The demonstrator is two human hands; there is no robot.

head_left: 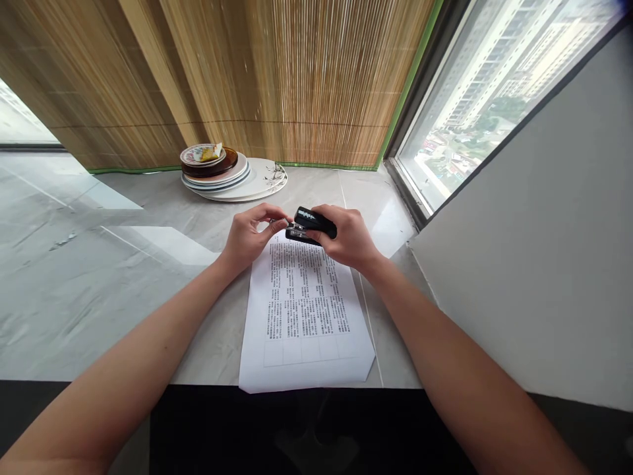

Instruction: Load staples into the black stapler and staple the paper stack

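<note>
My right hand (349, 234) is closed around a black stapler (316, 221), held just above the far end of some printed sheets of paper (306, 310). The stapler's front points left, and a strip of shiny metal shows between its upper and lower parts. Right at that front end, my left hand (251, 231) pinches with thumb and forefinger. Whatever sits between those fingertips is too small to make out. Dense lines of text and a row of ruled boxes cover the top sheet, which reaches the near edge of the counter.
A stack of plates (247, 191) stands at the back on the grey marbled counter (123, 290), below a bamboo blind (326, 86). To the right are a window (445, 158) and a pale wall (534, 244). The counter's near edge drops to a dark area.
</note>
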